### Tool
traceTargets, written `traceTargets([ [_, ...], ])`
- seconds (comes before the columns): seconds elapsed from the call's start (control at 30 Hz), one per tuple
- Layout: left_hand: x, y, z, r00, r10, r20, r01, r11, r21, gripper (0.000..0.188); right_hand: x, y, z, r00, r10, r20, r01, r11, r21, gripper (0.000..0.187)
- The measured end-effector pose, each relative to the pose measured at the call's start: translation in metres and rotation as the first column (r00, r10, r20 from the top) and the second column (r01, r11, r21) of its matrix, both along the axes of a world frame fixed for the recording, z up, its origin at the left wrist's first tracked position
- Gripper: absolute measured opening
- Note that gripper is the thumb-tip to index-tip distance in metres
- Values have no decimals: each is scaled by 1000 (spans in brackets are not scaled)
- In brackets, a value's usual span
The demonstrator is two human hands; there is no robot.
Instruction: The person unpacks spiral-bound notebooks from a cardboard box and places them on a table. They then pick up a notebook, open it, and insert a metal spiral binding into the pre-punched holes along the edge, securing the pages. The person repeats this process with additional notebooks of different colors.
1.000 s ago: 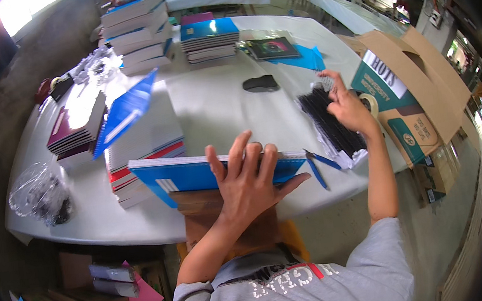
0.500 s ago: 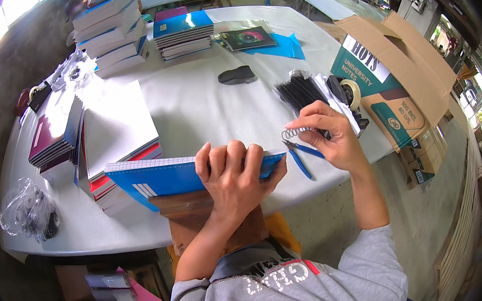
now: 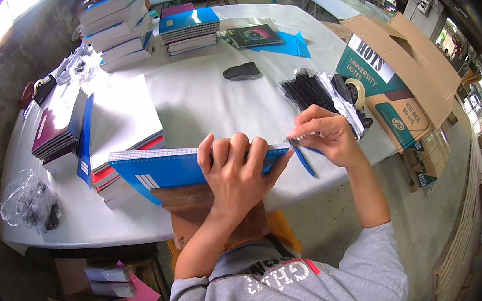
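Fingers spread, the left hand [image 3: 234, 172] holds the blue notebook [image 3: 176, 172] over a brown block [image 3: 184, 197] — likely to steady its punched edge — while the right hand [image 3: 331, 141] pinches a coil [image 3: 303, 136] at the notebook's right end, near the pliers [image 3: 305, 164].

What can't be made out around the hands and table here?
Head view, all four:
Wire coil: partly hidden by the right hand; whether its end is threaded is too small to tell.
Blue notebook: middle of its cover, behind the left hand.
Blue-handled pliers: partly covered by the right hand.
Plastic bag: contents, obscured by crumpled film.
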State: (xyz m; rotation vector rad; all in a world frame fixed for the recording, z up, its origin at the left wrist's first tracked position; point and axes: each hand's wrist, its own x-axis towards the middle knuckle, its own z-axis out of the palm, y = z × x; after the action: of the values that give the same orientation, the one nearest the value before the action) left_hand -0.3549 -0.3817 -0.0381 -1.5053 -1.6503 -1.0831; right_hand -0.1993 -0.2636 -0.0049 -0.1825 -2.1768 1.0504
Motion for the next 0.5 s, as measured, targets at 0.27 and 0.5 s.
traceTargets([
  [0.27, 1, -10, 4, 999, -10, 37, 13, 995, -96, 45, 9, -11, 25, 941, 100, 324, -33, 978, -207, 25],
  [0.5, -13, -21, 5, 995, 56, 79, -49, 995, -91, 44, 6, -24, 23, 983, -124, 132, 78, 948, 309, 25],
])
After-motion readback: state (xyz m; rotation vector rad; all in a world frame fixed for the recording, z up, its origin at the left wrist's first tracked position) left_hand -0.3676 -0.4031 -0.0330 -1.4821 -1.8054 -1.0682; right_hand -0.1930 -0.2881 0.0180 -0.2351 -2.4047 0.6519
